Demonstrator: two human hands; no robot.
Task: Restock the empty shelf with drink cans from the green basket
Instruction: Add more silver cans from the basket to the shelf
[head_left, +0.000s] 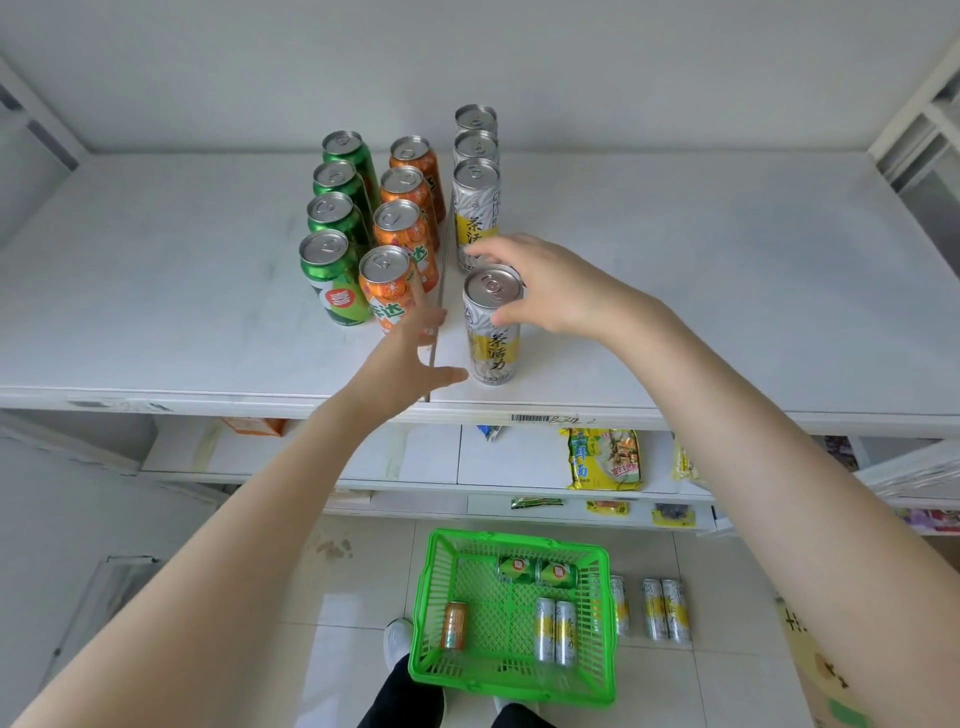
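Both forearms reach up from the bottom corners toward the shelf. Below them, dark trouser legs and a white shoe stand on the tiled floor beside the basket. Lying in it are two green cans at the far end, one orange can on the left and two silver cans side by side. Three more silver ones lie on the floor just right of the basket.

On the shelf, the right hand grips the top of the front can, thumb on the near side and fingers curled round the far rim. This tall silver-and-yellow can stands upright near the shelf's front edge, apart from the silver row of three lined up behind it.

The left hand is held flat with fingers straight and spread, thumb pointing toward the front can's base, just beside it; whether it touches cannot be told. It lies over the thin divider that separates the silver column from the orange row of four. Left of that stands the green row, also four, all upright.

Yellow packets sit on a lower shelf.
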